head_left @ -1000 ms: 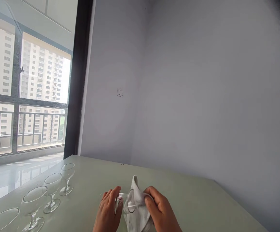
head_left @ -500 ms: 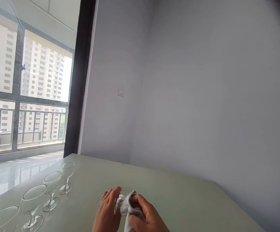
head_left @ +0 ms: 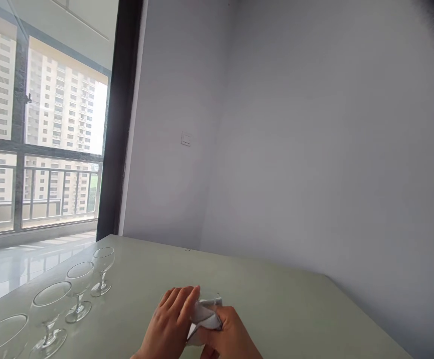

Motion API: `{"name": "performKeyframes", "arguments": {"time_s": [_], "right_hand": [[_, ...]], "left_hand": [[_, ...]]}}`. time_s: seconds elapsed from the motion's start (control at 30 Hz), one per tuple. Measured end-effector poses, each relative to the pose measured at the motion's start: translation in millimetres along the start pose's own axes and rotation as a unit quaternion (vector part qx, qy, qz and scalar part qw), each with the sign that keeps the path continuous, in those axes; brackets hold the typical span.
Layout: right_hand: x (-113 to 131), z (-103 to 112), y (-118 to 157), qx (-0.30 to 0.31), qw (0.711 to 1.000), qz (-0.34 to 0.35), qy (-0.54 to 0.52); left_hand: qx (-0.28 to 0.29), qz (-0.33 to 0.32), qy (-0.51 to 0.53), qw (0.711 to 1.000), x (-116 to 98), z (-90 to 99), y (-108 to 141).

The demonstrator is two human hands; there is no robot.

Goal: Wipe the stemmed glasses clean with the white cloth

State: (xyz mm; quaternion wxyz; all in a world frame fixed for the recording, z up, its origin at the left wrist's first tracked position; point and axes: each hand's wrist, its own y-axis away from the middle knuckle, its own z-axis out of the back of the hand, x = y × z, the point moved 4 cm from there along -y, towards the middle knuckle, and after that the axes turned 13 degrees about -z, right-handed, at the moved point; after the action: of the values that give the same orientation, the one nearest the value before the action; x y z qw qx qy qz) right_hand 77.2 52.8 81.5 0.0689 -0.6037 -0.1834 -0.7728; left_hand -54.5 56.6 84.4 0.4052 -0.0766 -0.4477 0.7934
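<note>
Low in the middle of the view, my left hand (head_left: 172, 316) is closed around a clear glass (head_left: 214, 299), its fingers covering most of it. Only a see-through edge of the glass shows beyond the fingers, so its full shape is hidden. My right hand (head_left: 229, 331) grips a light grey cloth (head_left: 206, 319), bunched up and pressed against the glass. The two hands are close together above the table.
Several stemmed glasses stand upright in a row along the left of the pale green table (head_left: 277, 304), including a far one (head_left: 104, 271) and a nearer one (head_left: 50, 316). A grey wall (head_left: 295, 149) rises behind; a window (head_left: 60, 124) is at left.
My left hand has turned further over the glass, its fingers now reaching to the cloth. The right hand and cloth have shifted, with the cloth folded more tightly. The view has moved slightly.
</note>
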Motion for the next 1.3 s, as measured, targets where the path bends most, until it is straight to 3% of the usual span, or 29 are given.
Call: {"name": "performKeyframes", "arguments": {"time_s": [0.07,0.13,0.2,0.27,0.3,0.37,0.4,0.43,0.47,0.57,0.6,0.67,0.73,0.8,0.83,0.87,0.93,0.97,1.0,1.1,1.13,1.2,1.27,1.3], "right_hand": [[-1,6,0,0.026,0.991,-0.019,-0.129],[2,13,2,0.043,0.983,-0.005,-0.18],[7,21,8,0.057,0.989,0.008,-0.138],[14,29,17,0.072,0.996,0.02,-0.052],[17,33,23,0.08,0.997,0.022,-0.008],[21,40,35,0.093,0.993,0.025,0.063],[23,43,39,0.094,0.991,0.031,0.087],[24,45,41,0.091,0.99,0.038,0.102],[24,45,41,0.088,0.99,0.042,0.104],[21,41,30,0.054,0.998,0.036,0.026],[20,39,25,0.045,0.998,0.031,-0.017],[18,34,18,0.038,0.996,0.029,-0.078],[20,32,19,0.055,0.996,0.03,-0.07],[25,35,29,0.086,0.996,0.028,-0.014],[28,38,36,0.105,0.994,0.027,0.019],[31,41,42,0.12,0.991,0.032,0.046],[35,48,52,0.134,0.986,0.048,0.082],[36,50,53,0.137,0.985,0.049,0.09],[35,51,51,0.132,0.986,0.045,0.087],[26,46,33,0.078,0.996,0.026,0.022],[23,44,25,0.056,0.998,0.025,-0.016],[18,38,14,0.033,0.996,0.031,-0.077],[18,35,12,0.052,0.995,0.031,-0.081],[19,36,15,0.069,0.995,0.032,-0.061]], "left_hand": [[-0.004,-0.058,-0.054,0.997,0,6.6,-2],[0.021,-0.08,-0.054,0.995,3,8.0,-3],[0.058,-0.05,0.01,0.997,8,5.3,-4],[0.109,0.044,0.137,0.984,14,-0.4,-4],[0.148,0.101,0.226,0.957,16,-4.8,-3],[0.246,0.186,0.426,0.851,9,-12.8,0],[0.282,0.205,0.503,0.791,3,-13.8,1],[0.296,0.206,0.542,0.759,-1,-12.7,1],[0.283,0.201,0.535,0.77,-2,-10.4,-1],[0.141,0.135,0.284,0.939,5,2.3,-9],[0.098,0.101,0.187,0.972,5,5.9,-10],[0.067,0.056,0.088,0.992,4,7.0,-10],[0.081,0.08,0.121,0.986,6,4.4,-8],[0.133,0.159,0.275,0.939,9,-0.4,-6],[0.172,0.197,0.383,0.886,7,-3.3,-4],[0.211,0.222,0.491,0.816,2,-5.3,-3],[0.268,0.229,0.64,0.683,-11,-4.8,-2],[0.276,0.222,0.66,0.663,-15,-4.1,-2],[0.265,0.218,0.636,0.691,-14,-4.0,-3],[0.158,0.177,0.369,0.899,-3,-1.0,-7],[0.122,0.15,0.266,0.945,-1,1.0,-8],[0.093,0.11,0.154,0.978,1,0.9,-7],[0.103,0.13,0.176,0.97,4,-1.9,-6],[0.116,0.16,0.229,0.953,6,-3.2,-4]]}}
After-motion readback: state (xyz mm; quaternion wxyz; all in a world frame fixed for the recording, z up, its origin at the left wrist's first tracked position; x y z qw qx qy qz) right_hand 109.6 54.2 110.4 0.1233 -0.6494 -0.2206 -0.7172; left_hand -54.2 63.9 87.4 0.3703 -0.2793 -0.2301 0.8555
